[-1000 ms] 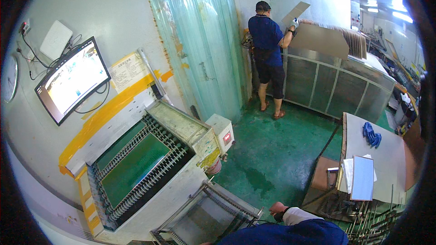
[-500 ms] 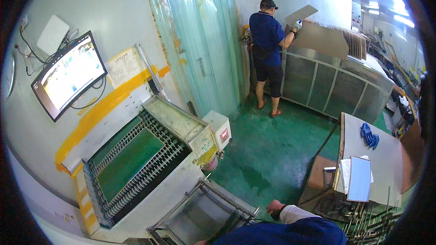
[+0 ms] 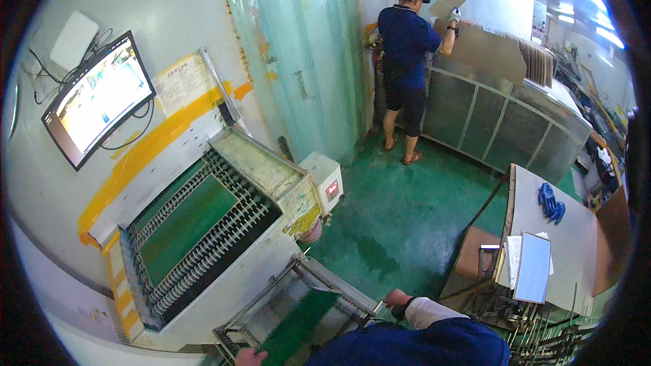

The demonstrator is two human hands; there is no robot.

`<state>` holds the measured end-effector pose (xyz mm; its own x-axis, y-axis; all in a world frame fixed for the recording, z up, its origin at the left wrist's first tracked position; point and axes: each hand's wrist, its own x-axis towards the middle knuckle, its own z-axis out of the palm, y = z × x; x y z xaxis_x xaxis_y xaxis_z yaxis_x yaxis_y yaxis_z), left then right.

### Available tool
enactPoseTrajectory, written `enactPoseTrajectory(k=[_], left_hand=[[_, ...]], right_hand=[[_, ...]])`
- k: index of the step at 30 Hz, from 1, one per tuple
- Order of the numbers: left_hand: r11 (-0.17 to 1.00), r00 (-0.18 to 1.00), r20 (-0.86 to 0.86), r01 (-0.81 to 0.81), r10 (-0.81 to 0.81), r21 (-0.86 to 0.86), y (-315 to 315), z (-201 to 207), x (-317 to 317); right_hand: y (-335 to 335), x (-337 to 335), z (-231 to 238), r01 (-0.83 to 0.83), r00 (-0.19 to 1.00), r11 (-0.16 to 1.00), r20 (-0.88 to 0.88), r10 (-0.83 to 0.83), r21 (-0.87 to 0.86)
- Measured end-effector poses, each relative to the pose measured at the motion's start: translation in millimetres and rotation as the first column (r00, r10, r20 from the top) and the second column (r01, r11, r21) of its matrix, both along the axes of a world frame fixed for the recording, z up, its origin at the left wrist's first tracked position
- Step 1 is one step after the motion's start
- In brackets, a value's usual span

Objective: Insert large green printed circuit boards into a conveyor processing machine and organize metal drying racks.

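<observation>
A metal rack [image 3: 274, 313] with slotted, comb-like sides stands directly in front of me at the lower edge. A green area shows inside it; I cannot make out whether it is a panel or the floor showing through. At the rack's right corner, my right hand [image 3: 395, 300] has its fingers curled against the end of the bar. My left hand [image 3: 251, 356] lies over the rack's near left side, and the picture's edge cuts it off, so its grip is unclear. My blue sleeve covers part of the rack's near end.
Left stands a roller conveyor machine [image 3: 203, 230] with a white control box [image 3: 324, 181], below a wall monitor [image 3: 102, 102]. A co-worker [image 3: 407, 61] handles a flat sheet [image 3: 453, 0] at a metal bench. On the right, a table [image 3: 576, 251] holds blue gloves [image 3: 551, 204] and papers.
My right hand has moved left to the rack's corner. My left hand has come further into view over the rack. More green shows within the rack. The co-worker's sheet has tilted more upright.
</observation>
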<state>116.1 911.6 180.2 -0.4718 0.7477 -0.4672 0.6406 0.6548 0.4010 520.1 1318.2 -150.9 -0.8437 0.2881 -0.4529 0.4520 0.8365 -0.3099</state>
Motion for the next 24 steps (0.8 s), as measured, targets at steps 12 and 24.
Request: enactPoseTrajectory(k=[12, 24], left_hand=[[0.009, 0.447, 0.858, -0.888, 0.253, 0.46, 21, 61, -7], [-0.05, 0.005, 0.928, -0.999, -0.372, -0.014, 79, 28, -29]], right_hand=[[-1, -7, -2, -0.227, 0.972, 0.966, -0.028, 0.232, 0.122], [29, 29, -71, 0.598, 0.593, -0.09, 0.516, -0.618, -0.796]])
